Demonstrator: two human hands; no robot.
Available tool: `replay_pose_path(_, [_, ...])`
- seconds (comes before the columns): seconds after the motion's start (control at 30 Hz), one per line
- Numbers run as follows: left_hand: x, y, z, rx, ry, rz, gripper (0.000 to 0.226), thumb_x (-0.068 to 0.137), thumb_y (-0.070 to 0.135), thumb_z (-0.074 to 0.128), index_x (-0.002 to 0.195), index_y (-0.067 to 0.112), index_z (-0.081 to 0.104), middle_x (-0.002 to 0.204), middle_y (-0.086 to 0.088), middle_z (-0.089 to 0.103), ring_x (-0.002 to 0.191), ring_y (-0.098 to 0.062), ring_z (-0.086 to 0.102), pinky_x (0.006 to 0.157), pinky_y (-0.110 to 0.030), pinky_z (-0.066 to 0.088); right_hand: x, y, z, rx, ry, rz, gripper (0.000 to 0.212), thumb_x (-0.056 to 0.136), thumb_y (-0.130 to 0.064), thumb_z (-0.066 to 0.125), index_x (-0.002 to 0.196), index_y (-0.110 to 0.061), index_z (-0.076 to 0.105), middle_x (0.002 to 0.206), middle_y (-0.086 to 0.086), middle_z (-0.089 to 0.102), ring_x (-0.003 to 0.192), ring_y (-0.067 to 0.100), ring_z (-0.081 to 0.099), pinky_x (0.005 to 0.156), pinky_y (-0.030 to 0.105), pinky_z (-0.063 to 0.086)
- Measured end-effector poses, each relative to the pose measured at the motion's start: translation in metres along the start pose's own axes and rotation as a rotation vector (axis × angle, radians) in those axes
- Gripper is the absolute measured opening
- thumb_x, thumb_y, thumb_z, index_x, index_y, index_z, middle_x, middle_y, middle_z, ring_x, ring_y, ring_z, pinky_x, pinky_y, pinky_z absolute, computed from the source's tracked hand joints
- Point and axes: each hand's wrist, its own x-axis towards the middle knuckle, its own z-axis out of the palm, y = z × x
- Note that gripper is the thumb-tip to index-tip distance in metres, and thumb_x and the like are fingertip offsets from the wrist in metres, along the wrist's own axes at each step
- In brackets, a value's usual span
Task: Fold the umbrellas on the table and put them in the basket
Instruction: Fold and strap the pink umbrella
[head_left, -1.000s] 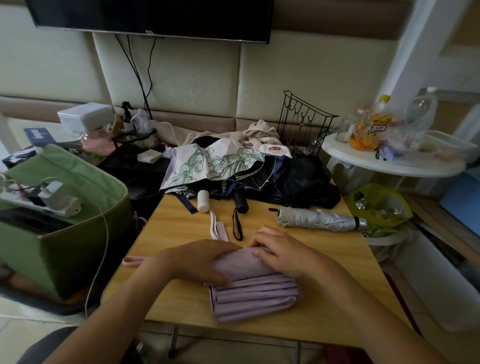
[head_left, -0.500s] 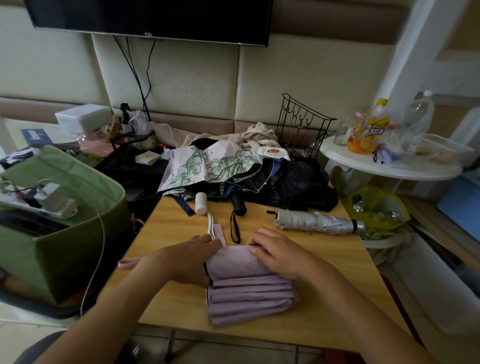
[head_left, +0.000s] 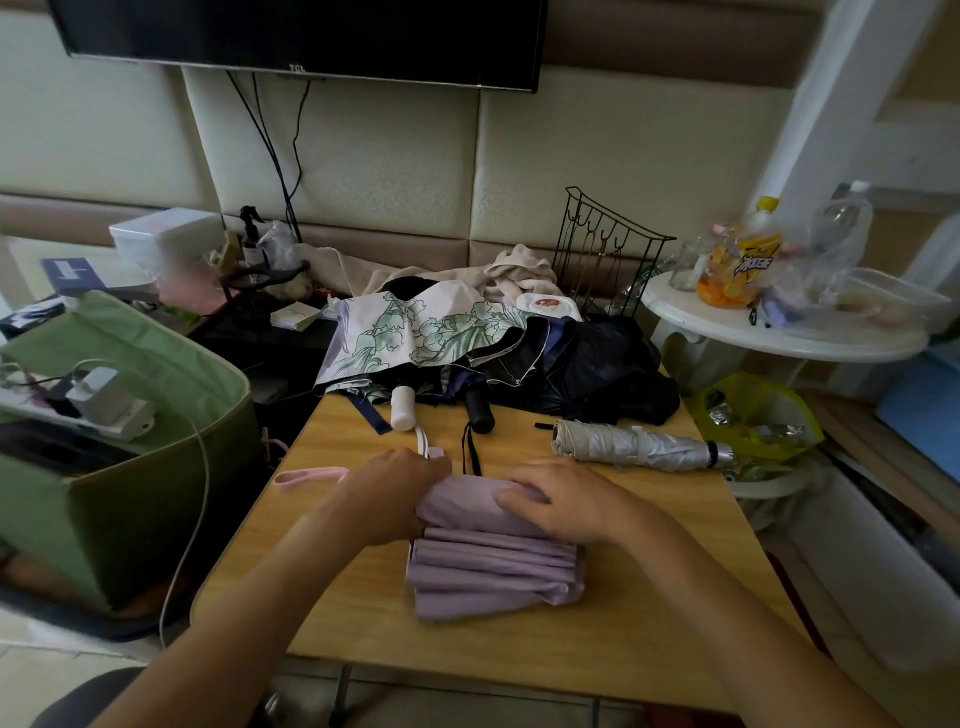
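A lilac umbrella (head_left: 493, 577) lies collapsed on the wooden table (head_left: 649, 613), its pleats stacked toward me. My left hand (head_left: 387, 496) grips its left end, fingers curled round the rolled cloth. My right hand (head_left: 569, 501) lies on top of the roll with fingers bent over it. A pink wrist strap (head_left: 309, 475) trails left from under my left hand. A rolled silver umbrella (head_left: 636, 447) rests at the right. At the table's far edge a floral umbrella (head_left: 426, 330) and a black umbrella (head_left: 587, 371) lie unfolded. The green fabric basket (head_left: 156, 467) stands left of the table.
A power strip with a white charger (head_left: 104, 400) and its cable sit across the basket. A black wire rack (head_left: 608, 249) stands behind the umbrellas. A white round side table (head_left: 779, 338) holds bottles at the right, with a yellow-lined bin (head_left: 753, 415) below it.
My left hand has slid leftward off the top of the lilac roll to its left end. My right hand stays on top, fingers shifted slightly left.
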Motion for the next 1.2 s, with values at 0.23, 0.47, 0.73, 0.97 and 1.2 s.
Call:
replay_pose_path(0.23, [-0.007,0.009,-0.004,0.068,0.205,0.113,0.036,0.084,0.034,0.066,0.113,0.026,0.047,0.106,0.004,0.065,0.093,-0.028,0.067,0.068,-0.044,0.055,0.000,-0.001,-0.045,0.131,-0.249,0.051,0.055,0.085,-0.072,0.067,0.124,-0.033,0.070,0.118,-0.017,0.070,0.107,0.004,0.063,0.094,0.034,0.054])
replay_pose_path(0.47, [-0.010,0.017,-0.007,0.205,0.440,0.128,0.057,0.057,0.018,0.080,0.102,0.027,0.048,0.080,0.007,0.062,0.065,-0.026,0.068,0.042,-0.029,0.036,0.000,-0.008,-0.048,0.233,-0.417,0.108,0.059,0.078,-0.052,0.086,0.126,-0.026,0.063,0.121,-0.007,0.070,0.110,0.014,0.068,0.096,0.042,0.059])
replay_pose_path(0.73, [-0.018,0.011,-0.025,-0.162,-0.025,0.127,0.051,0.083,0.041,0.072,0.128,0.033,0.049,0.110,0.010,0.063,0.092,-0.011,0.057,0.071,-0.029,0.042,0.002,-0.017,-0.044,-0.001,-0.311,0.092,0.039,0.075,-0.043,0.080,0.108,-0.029,0.065,0.106,-0.004,0.068,0.096,0.018,0.066,0.085,0.047,0.058])
replay_pose_path(0.97, [-0.015,0.001,-0.037,-0.690,-0.297,-0.004,0.068,0.073,0.094,0.047,0.088,0.031,0.068,0.085,0.005,0.063,0.078,-0.011,0.057,0.078,-0.040,0.046,0.004,-0.045,-0.049,-0.100,-0.304,0.008,0.033,0.075,-0.037,0.080,0.101,-0.029,0.061,0.097,-0.007,0.061,0.089,0.015,0.058,0.071,0.038,0.051])
replay_pose_path(1.2, [-0.015,0.008,-0.038,-0.704,-0.438,-0.044,0.053,0.080,0.047,0.083,0.127,0.036,0.060,0.117,0.018,0.065,0.105,-0.003,0.063,0.087,-0.023,0.053,-0.001,-0.064,-0.056,-0.243,-0.251,-0.043,0.039,0.079,-0.041,0.079,0.112,-0.025,0.064,0.097,-0.007,0.054,0.097,0.018,0.053,0.070,0.032,0.044])
